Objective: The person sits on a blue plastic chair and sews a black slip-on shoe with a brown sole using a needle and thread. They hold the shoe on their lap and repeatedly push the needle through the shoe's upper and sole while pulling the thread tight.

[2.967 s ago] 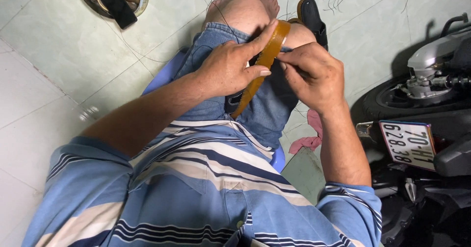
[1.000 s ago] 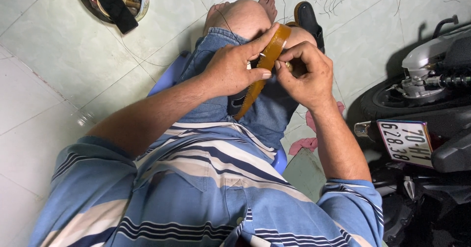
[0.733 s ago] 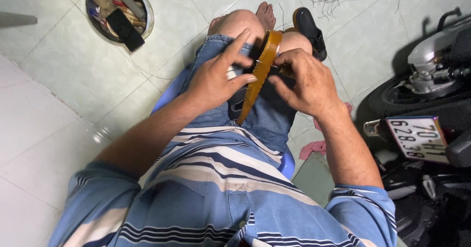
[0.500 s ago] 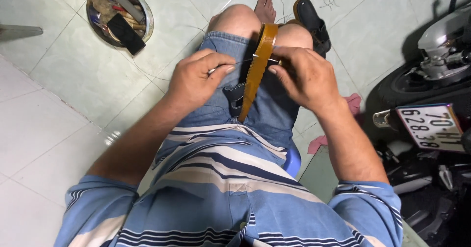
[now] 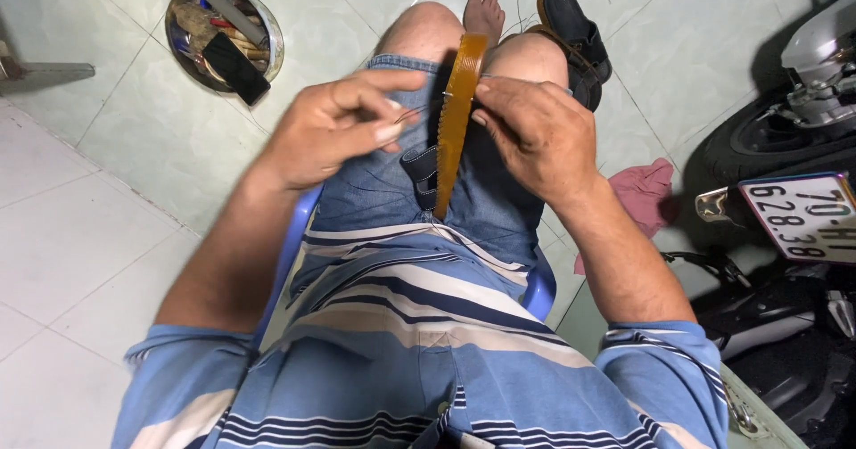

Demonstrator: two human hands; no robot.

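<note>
A tan, ridged shoe sole [image 5: 455,119] stands on edge between my knees, over my denim shorts. My right hand [image 5: 535,137] grips its right side with the fingertips at the rim. My left hand [image 5: 334,128] sits just left of the sole, thumb and fingers pinched on a thin needle [image 5: 419,112] that reaches to the sole's edge. A dark strap piece [image 5: 422,168] hangs against the sole's lower part.
A round metal bowl [image 5: 272,34] holding several tools lies on the tiled floor at upper left. A black sandal [image 5: 575,34] lies beside my bare foot [image 5: 486,8]. A pink cloth [image 5: 644,195] and a motorbike [image 5: 794,146] stand at the right. I sit on a blue plastic chair [image 5: 539,293].
My left hand has come off the sole and drawn back to the left, pinching the needle. The sole now stands more upright, and my right hand still holds it.
</note>
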